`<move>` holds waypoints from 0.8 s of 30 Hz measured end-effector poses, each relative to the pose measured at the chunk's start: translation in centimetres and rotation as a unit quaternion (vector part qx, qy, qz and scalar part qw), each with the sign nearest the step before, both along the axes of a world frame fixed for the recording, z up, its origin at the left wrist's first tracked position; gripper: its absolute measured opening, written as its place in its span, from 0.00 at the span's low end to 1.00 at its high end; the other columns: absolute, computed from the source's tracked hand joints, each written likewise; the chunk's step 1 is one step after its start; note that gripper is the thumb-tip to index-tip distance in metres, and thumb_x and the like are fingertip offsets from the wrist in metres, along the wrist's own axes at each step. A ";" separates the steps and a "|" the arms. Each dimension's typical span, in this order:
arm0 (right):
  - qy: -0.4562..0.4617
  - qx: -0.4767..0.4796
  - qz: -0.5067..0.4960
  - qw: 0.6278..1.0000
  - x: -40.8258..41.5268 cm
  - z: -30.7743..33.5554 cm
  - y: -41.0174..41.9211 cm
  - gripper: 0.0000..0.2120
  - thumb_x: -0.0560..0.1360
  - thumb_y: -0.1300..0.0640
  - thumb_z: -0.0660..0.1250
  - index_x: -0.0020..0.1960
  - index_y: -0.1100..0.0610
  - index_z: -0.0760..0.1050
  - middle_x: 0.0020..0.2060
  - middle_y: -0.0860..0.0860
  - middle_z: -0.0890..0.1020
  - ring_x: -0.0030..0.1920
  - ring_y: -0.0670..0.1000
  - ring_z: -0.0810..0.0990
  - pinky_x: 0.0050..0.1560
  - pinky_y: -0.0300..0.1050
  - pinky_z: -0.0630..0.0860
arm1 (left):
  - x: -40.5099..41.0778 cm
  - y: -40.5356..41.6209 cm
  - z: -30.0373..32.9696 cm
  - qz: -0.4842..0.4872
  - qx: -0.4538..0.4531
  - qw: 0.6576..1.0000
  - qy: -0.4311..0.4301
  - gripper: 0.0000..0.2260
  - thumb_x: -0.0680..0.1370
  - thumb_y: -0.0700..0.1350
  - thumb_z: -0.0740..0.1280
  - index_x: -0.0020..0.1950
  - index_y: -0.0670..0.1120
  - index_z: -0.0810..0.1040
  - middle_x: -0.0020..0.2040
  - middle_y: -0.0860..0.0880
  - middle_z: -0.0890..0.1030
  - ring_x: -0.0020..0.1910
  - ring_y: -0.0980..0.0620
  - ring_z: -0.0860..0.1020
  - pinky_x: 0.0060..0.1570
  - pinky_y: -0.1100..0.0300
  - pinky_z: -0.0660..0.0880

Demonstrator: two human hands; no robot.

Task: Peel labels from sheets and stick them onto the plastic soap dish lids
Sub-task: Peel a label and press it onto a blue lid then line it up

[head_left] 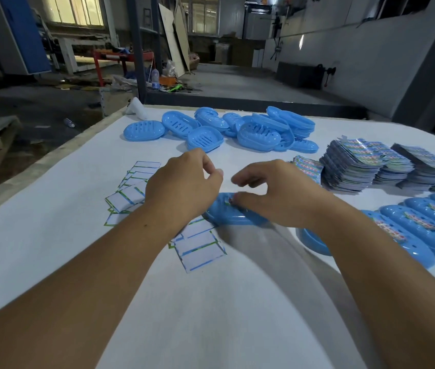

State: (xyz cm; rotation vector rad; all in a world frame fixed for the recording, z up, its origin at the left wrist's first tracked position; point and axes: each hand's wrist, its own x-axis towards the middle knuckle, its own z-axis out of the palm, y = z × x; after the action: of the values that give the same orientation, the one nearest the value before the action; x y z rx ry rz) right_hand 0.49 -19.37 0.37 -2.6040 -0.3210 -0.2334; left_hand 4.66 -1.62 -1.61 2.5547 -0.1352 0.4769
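One blue soap dish lid (227,213) lying on the white table cover (64,235) mid-frame, just under both hands. Right hand (272,193) resting over lid's right half, thumb and fingers curled down onto its top, pressing at a small colourful label patch (230,200) at the fingertips; most of the label hidden by the hand, blurred. Left hand (184,185) hovering just left of and above the lid, fingers loosely curled, thumb and forefinger close together; cannot tell whether pinching anything. Not touching the lid as far as visible.

Lying under and left of the left wrist: scattered empty backing sheets (200,249), white with green-blue edges, some overlapping, a few touching the lid's near-left end. More of them fanning out at far left (133,187).

Sitting to the right: row of labelled blue lids (424,225) leaning on each other, colourful stickers showing on top. Beyond those, stacks of printed label sheets (357,166), several piles side by side, one small pile near the right hand's knuckles.

Piling at far table edge: heap of unlabelled blue soap dish parts (237,129), slotted trays and lids mixed. White object (136,107) sitting at far left corner, unclear what.

Showing beyond the table: workshop floor, boards leaning, clutter.
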 end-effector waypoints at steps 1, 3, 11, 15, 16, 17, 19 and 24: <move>0.017 0.000 0.016 1.000 -0.1 -0.1 0.3 0.16 0.72 0.47 0.74 0.59 0.44 0.81 0.52 0.38 0.83 0.54 0.42 0.80 0.58 0.45 0.78 | 0.0 0.0 0.0 0.000 -0.003 1.000 -0.002 0.11 0.76 0.62 0.64 0.42 0.56 0.71 0.39 0.56 0.79 0.42 0.53 0.77 0.38 0.56 0.69; 0.039 -0.005 0.034 0.999 -0.4 -0.1 0.6 0.22 0.69 0.46 0.74 0.62 0.40 0.79 0.54 0.36 0.82 0.55 0.41 0.80 0.60 0.46 0.78 | 0.2 0.1 -0.1 0.001 -0.002 1.000 0.000 0.11 0.76 0.62 0.64 0.43 0.57 0.71 0.39 0.56 0.79 0.42 0.53 0.78 0.39 0.55 0.72; 0.051 -0.146 -0.031 0.987 -1.0 0.4 0.2 0.28 0.69 0.29 0.68 0.66 0.37 0.74 0.56 0.42 0.79 0.51 0.48 0.75 0.53 0.46 0.74 | 0.5 0.0 -0.4 0.002 0.005 1.000 0.003 0.10 0.75 0.64 0.64 0.45 0.59 0.71 0.39 0.58 0.78 0.40 0.57 0.76 0.38 0.57 0.73; 0.069 -0.199 -0.079 0.974 -1.5 0.9 0.2 0.26 0.68 0.26 0.66 0.57 0.41 0.78 0.52 0.44 0.79 0.52 0.51 0.78 0.52 0.49 0.79 | 0.4 0.0 -0.5 0.000 0.013 1.000 0.018 0.11 0.75 0.65 0.64 0.46 0.59 0.72 0.40 0.58 0.79 0.41 0.56 0.76 0.38 0.56 0.73; 0.078 -0.203 -0.089 0.972 -1.7 1.1 0.0 0.26 0.67 0.26 0.66 0.55 0.43 0.78 0.50 0.45 0.80 0.50 0.52 0.79 0.50 0.49 0.80 | 0.3 0.0 -0.5 0.000 0.013 1.000 0.022 0.11 0.74 0.65 0.64 0.46 0.59 0.71 0.40 0.58 0.80 0.41 0.56 0.77 0.38 0.56 0.73; 0.085 -0.207 -0.095 0.970 -1.8 1.2 -0.1 0.26 0.67 0.27 0.66 0.52 0.45 0.79 0.48 0.46 0.81 0.48 0.52 0.80 0.48 0.49 0.80 | 0.3 0.0 -0.4 0.000 0.014 1.000 0.026 0.11 0.74 0.65 0.64 0.45 0.58 0.71 0.40 0.58 0.80 0.41 0.56 0.77 0.39 0.56 0.74; 0.096 -0.213 -0.102 0.967 -2.0 1.3 -0.5 0.27 0.66 0.27 0.67 0.49 0.49 0.79 0.44 0.48 0.82 0.45 0.51 0.80 0.45 0.47 0.80 | 0.2 -0.1 -0.3 0.000 0.018 0.999 0.035 0.12 0.74 0.65 0.64 0.44 0.58 0.71 0.41 0.57 0.80 0.42 0.55 0.77 0.42 0.54 0.76; 0.118 -0.204 -0.112 0.965 -2.1 1.7 -1.4 0.26 0.65 0.30 0.69 0.37 0.55 0.76 0.35 0.50 0.80 0.36 0.51 0.77 0.32 0.43 0.68 | -0.3 -0.2 -0.1 -0.010 0.019 0.998 0.055 0.12 0.74 0.65 0.64 0.43 0.58 0.73 0.42 0.57 0.81 0.44 0.53 0.78 0.48 0.52 0.78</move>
State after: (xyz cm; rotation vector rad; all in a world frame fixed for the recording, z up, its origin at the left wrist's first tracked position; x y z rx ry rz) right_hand -1.61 -20.79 2.08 -3.0379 0.0151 0.0801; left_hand 4.39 -1.85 -1.69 2.6080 -0.1302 0.3295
